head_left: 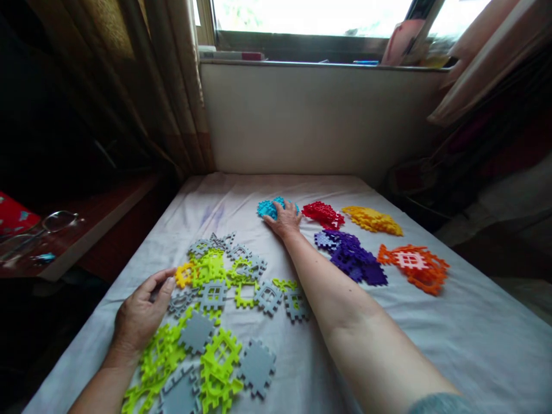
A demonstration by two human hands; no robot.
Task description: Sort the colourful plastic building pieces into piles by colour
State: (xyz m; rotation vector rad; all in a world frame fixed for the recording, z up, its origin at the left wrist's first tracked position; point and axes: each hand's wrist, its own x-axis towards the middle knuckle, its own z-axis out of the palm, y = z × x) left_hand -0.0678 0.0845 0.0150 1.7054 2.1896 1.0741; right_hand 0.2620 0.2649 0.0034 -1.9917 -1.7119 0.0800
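Observation:
My right hand reaches far across the cloth and lies with spread fingers on a pile of light blue interlocking tiles. At the left, my left hand pinches a yellow-orange interlocking tile between thumb and fingertips. That tile is at the edge of a loose spread of lime green tiles and grey tiles. Some of these have window cut-outs, others are plain squares. Whether my right hand grips any single blue tile is hidden under the palm.
Sorted piles lie right of my right arm: red tiles, yellow tiles, purple tiles, and orange tiles with a pink window tile on top. A wall panel closes off the back. Glasses rest on a side table.

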